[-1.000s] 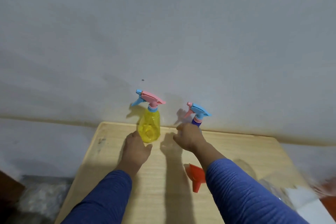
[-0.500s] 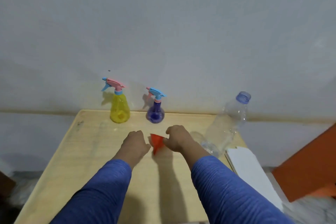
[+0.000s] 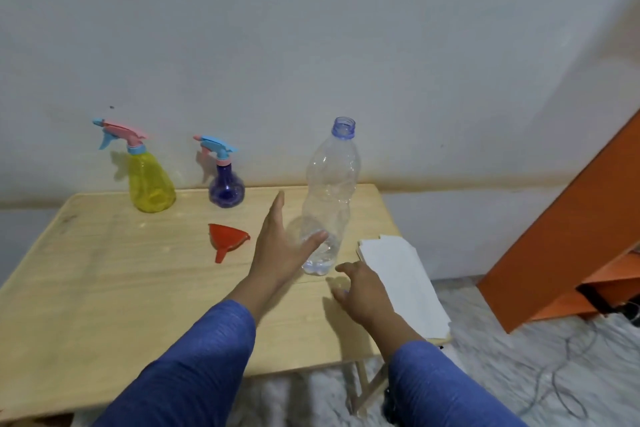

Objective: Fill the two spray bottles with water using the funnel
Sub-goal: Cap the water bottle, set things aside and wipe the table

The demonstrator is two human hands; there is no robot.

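Observation:
A yellow spray bottle [image 3: 150, 184] and a smaller purple spray bottle [image 3: 227, 189] stand upright at the back of the wooden table [image 3: 104, 281], both with their trigger heads on. The red funnel [image 3: 228, 239] lies on its side in front of the purple one, and neither hand touches it. A clear plastic water bottle [image 3: 329, 198] stands uncapped to the right, with only a little water at its bottom. My left hand [image 3: 280, 250] is spread open at the bottle's lower left, thumb against its front. My right hand [image 3: 360, 288] rests its loosely bent fingers on the table just below the bottle.
A white folded sheet [image 3: 401, 281] lies on the table's right edge. An orange piece of furniture [image 3: 571, 236] stands to the right, with cables [image 3: 571, 378] on the pale floor beneath it. The wall runs close behind the spray bottles.
My right hand let go of the funnel, which now lies on the table. Both hands moved right, the left to the water bottle and the right onto the table beside it.

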